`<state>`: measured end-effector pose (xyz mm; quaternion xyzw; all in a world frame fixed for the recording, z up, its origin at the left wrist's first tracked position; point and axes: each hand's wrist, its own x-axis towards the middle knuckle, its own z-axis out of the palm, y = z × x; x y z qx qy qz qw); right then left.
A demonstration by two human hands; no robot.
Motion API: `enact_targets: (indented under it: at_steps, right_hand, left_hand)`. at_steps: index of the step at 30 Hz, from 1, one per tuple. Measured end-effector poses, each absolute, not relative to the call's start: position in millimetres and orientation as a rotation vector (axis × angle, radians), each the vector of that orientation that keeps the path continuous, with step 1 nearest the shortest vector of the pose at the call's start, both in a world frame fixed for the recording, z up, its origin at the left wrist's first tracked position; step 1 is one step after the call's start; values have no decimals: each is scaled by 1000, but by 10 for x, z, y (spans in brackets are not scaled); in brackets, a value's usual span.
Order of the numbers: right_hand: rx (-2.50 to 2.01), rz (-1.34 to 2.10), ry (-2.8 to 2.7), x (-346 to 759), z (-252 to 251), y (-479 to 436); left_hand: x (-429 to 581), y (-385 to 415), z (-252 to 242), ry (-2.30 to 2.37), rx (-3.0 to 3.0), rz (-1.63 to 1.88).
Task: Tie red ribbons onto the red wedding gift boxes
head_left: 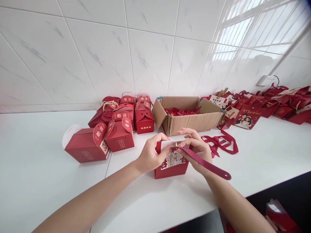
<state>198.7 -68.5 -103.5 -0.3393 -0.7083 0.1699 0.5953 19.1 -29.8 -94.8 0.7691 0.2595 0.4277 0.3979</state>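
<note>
A small red gift box [171, 168] with a cartoon couple printed on its front stands on the white counter [48, 168] before me. My left hand [151, 155] grips the box's upper left edge, fingers closed on it. My right hand [197, 147] pinches one end of a dark red strap [206, 165] against the box's top by a small gold pin. The strap's free end slants down to the right over my wrist.
Several folded red boxes [116, 126] sit at the back left. An open cardboard carton [191, 120] holds red straps. Loose red straps [222, 142] lie beside it. Red gift bags [267, 105] pile up at the right. A tiled wall backs the counter.
</note>
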Motion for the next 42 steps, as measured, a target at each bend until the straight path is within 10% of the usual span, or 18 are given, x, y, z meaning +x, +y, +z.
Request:
enact_targets:
  at_steps: [42]
  right_hand:
    - [-431,461,-1448,1857,-1123,-740]
  left_hand:
    - [210,-325,-867,279,2073,1300]
